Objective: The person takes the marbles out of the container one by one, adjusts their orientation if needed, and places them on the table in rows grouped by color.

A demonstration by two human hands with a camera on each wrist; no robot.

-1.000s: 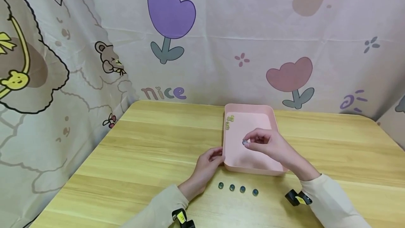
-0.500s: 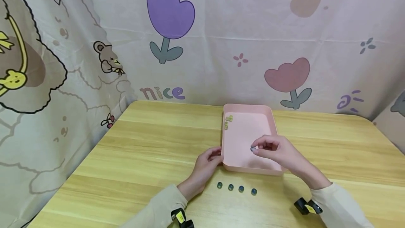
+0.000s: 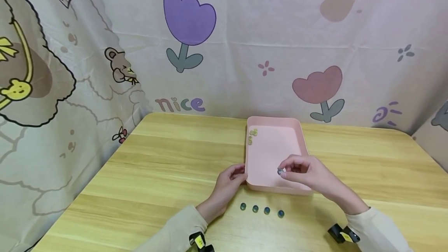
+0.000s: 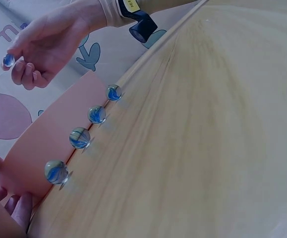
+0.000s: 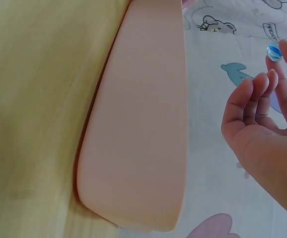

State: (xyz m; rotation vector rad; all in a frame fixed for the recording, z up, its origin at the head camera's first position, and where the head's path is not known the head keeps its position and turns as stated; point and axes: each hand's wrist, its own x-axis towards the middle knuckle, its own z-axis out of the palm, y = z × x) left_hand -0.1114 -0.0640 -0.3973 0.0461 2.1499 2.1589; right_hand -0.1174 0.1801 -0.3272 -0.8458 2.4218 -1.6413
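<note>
My right hand [image 3: 313, 171] pinches a clear glass marble [image 5: 274, 52] with blue swirls between thumb and forefinger, its other fingers curled in. In the head view it hangs over the near right part of a shallow pink tray [image 3: 276, 190]. My left hand [image 3: 226, 189] rests at the tray's left wall near the front corner, fingertips touching the outside. In front of the tray, several clear marbles with blue swirls lie in a row on the table, from the left marble [image 3: 243, 206] to the right marble [image 3: 281, 214].
Several small yellowish marbles [image 3: 253, 132] lie in the tray's far left corner. The wooden table [image 3: 168, 158] ends at a patterned cloth backdrop [image 3: 238, 49]. A black wrist camera [image 3: 343, 233] sits at the right sleeve, another camera [image 3: 201, 241] at the left.
My right hand has moved toward me and slightly right over the tray, still pinching the marble. The left hand and the row of marbles have stayed in place.
</note>
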